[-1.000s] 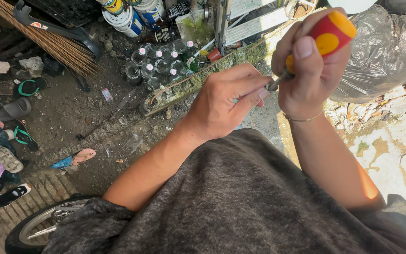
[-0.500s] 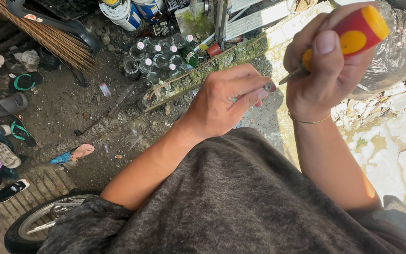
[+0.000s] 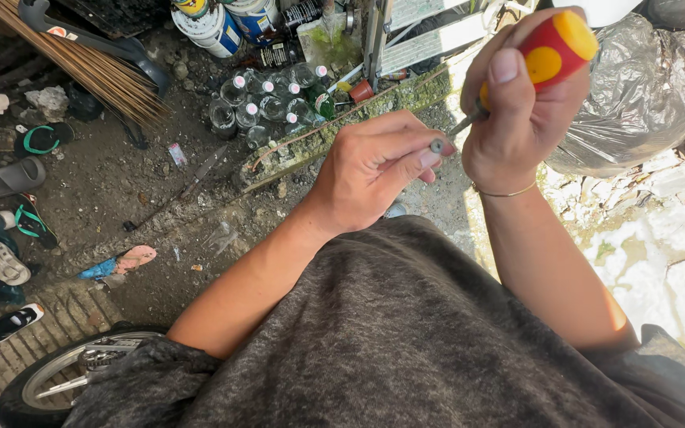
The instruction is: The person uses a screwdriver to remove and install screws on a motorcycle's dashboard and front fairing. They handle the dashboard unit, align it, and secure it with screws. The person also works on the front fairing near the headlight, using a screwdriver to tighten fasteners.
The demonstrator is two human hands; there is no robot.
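Both hands drifting frame-left; right hand [image 3: 517, 119] gripping screwdriver [image 3: 545, 59], angling tip into small part [image 3: 436, 147] left hand [image 3: 374, 170] is pinching steady.

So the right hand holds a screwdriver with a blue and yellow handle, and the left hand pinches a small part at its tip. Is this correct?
Not quite. The head view shows the screwdriver handle is red and yellow, not blue and yellow. The rest stands: the right hand grips it, and the left hand pinches a small part at its tip.
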